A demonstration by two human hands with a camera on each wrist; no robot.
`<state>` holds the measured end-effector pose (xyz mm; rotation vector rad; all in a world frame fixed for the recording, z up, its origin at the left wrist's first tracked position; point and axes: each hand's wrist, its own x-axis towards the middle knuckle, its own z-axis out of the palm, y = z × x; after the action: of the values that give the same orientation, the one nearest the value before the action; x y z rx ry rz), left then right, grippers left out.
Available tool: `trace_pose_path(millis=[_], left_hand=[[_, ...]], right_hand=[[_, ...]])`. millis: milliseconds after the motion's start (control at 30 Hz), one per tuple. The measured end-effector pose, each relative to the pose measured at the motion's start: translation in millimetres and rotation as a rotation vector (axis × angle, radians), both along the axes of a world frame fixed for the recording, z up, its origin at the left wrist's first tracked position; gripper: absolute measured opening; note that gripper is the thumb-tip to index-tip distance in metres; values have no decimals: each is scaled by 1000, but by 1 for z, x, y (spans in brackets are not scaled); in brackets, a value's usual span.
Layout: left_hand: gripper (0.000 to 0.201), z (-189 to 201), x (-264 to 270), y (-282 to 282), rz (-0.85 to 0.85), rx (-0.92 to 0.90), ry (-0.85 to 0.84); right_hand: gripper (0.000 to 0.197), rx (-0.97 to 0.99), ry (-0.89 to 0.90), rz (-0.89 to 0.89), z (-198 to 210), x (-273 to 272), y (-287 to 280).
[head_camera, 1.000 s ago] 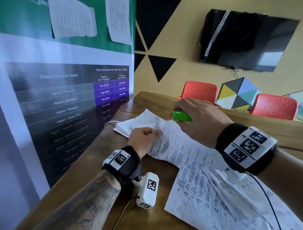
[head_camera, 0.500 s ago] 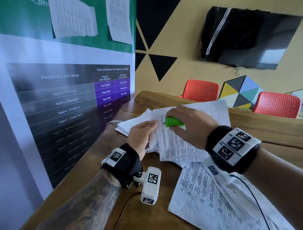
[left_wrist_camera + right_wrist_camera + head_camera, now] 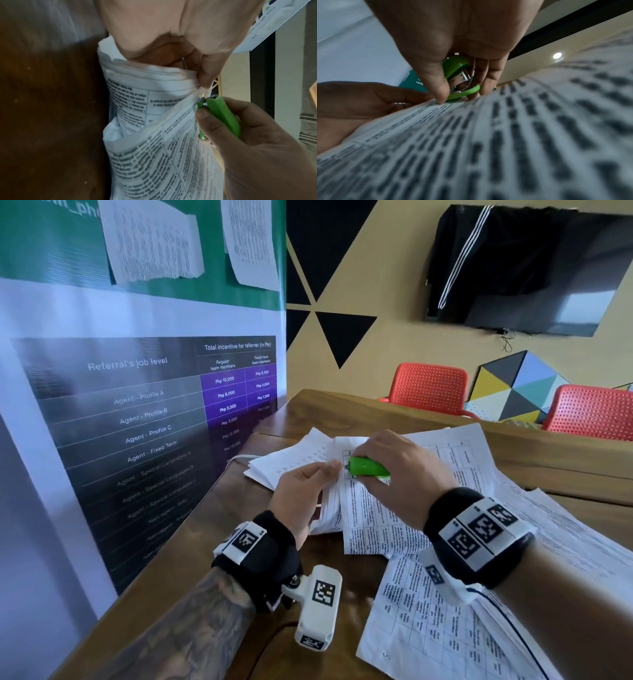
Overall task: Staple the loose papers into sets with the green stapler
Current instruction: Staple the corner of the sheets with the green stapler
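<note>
My right hand grips the small green stapler, its nose pointing left at the upper corner of a set of printed papers. My left hand pinches that same corner, lifted off the wooden table. In the left wrist view the left thumb and fingers bunch the paper corner right beside the stapler mouth. In the right wrist view the stapler sits between my thumb and fingers over the paper.
More printed sheets lie loose on the table at the right and front. A white stack lies behind my left hand. A banner stands along the table's left edge. Red chairs are beyond the far edge.
My left hand has lifted the paper corner off the table and now pinches it. My right hand brought the stapler down and left to that corner.
</note>
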<state>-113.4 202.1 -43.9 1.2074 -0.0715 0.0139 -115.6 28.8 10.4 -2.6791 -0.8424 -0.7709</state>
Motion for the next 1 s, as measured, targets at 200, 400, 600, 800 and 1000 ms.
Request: trace_pose_path(millis=[200,400,600,800,1000], left_hand=[[21,-4,3,3,5,59,-14],[27,-7,7,3,27,69,33],[43,-6,10,-4,29,81,16],[27,-8,8,-7,19,76,-10],[31,-5,7,-9,34,100,-23]], right_hand=[[20,24,-24,23,-7,5,1],[21,170,62,121,-15,13,-4],[21,189,64,164,-14,19,-14],[23,144,11,150,-16,15,-16],[22,215,59,200,-15,11,-25]])
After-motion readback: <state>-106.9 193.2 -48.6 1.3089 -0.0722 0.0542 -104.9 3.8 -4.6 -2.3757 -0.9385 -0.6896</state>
